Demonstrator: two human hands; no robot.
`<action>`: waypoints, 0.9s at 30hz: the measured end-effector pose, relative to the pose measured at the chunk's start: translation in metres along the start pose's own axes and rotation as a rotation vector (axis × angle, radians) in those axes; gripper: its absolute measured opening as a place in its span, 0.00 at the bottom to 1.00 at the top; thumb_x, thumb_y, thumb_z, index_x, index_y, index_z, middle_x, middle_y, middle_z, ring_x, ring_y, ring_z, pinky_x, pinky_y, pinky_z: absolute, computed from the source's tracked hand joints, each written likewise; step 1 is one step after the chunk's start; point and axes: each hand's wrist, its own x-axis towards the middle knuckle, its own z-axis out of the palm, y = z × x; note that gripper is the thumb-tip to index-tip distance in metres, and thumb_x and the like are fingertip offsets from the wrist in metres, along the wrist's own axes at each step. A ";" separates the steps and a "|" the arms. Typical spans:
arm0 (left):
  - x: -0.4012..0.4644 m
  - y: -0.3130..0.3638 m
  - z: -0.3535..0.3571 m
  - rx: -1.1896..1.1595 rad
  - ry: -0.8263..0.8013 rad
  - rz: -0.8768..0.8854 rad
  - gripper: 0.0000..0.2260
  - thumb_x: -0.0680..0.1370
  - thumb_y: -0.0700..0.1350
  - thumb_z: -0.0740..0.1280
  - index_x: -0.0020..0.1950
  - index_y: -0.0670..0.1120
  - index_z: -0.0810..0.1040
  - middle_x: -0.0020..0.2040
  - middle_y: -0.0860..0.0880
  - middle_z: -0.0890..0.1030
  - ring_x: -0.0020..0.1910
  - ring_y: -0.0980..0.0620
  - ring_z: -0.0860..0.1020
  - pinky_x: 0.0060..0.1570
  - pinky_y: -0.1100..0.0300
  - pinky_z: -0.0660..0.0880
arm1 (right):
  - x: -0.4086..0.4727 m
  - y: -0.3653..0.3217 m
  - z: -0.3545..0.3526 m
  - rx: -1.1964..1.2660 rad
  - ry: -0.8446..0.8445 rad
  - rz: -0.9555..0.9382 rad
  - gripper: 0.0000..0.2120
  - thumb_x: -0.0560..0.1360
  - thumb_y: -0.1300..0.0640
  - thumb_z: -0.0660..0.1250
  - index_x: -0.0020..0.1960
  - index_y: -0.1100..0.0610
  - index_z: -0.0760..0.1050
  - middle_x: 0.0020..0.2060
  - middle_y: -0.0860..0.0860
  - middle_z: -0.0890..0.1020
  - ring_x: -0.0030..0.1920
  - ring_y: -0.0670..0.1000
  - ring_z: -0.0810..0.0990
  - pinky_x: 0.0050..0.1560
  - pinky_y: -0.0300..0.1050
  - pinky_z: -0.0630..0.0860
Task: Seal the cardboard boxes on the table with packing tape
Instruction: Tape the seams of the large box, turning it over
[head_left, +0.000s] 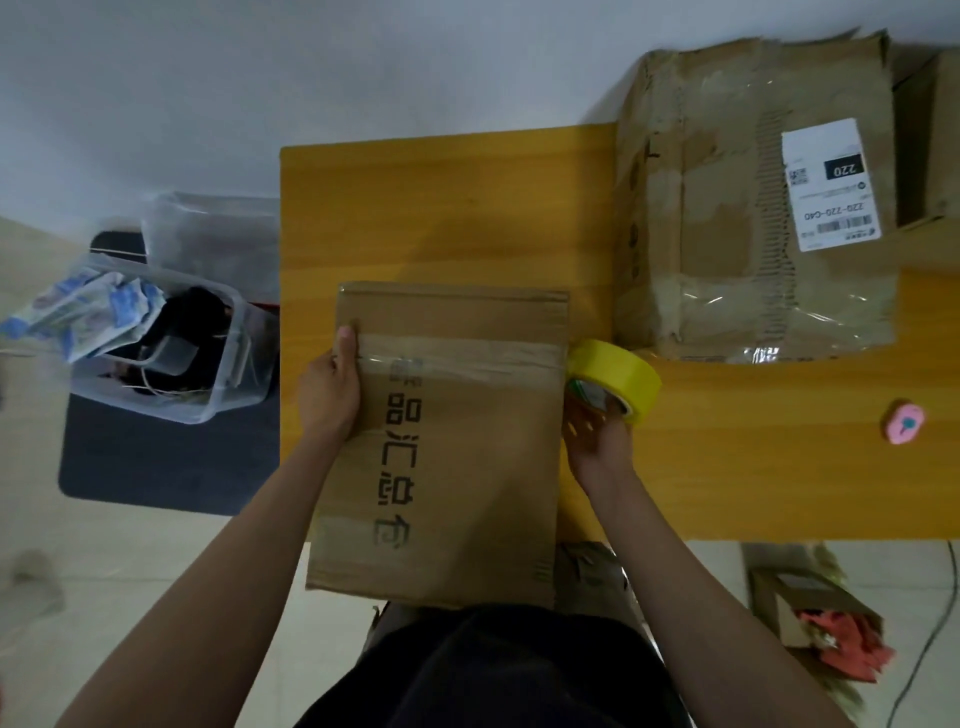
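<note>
While the flat cardboard box is lying on the wooden table nearest the person, the left hand is pressing its left edge, thumb on a clear tape strip running across the top. The right hand is gripping a yellow tape roll just beside the box's right edge. A larger worn box is sitting at far right; a small pink object is lying well apart.
</note>
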 end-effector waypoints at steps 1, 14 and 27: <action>0.000 -0.002 0.000 -0.003 0.002 0.012 0.30 0.84 0.63 0.49 0.32 0.45 0.69 0.32 0.44 0.73 0.34 0.42 0.72 0.31 0.52 0.60 | 0.001 0.003 0.002 -0.004 -0.024 0.036 0.28 0.79 0.53 0.71 0.76 0.59 0.68 0.65 0.64 0.79 0.61 0.63 0.82 0.51 0.58 0.84; 0.011 -0.021 -0.002 -0.049 -0.002 0.051 0.33 0.83 0.67 0.49 0.35 0.42 0.75 0.39 0.38 0.79 0.41 0.39 0.78 0.39 0.50 0.69 | 0.005 0.003 0.006 -0.125 -0.334 0.063 0.18 0.84 0.53 0.58 0.40 0.55 0.79 0.36 0.51 0.82 0.37 0.50 0.83 0.47 0.44 0.74; -0.017 -0.044 0.014 -0.234 -0.336 -0.141 0.26 0.85 0.61 0.52 0.41 0.42 0.75 0.39 0.42 0.76 0.37 0.44 0.74 0.38 0.50 0.71 | -0.163 -0.051 0.047 -0.618 -0.591 -0.663 0.16 0.79 0.61 0.71 0.63 0.48 0.76 0.54 0.43 0.84 0.55 0.46 0.83 0.49 0.44 0.80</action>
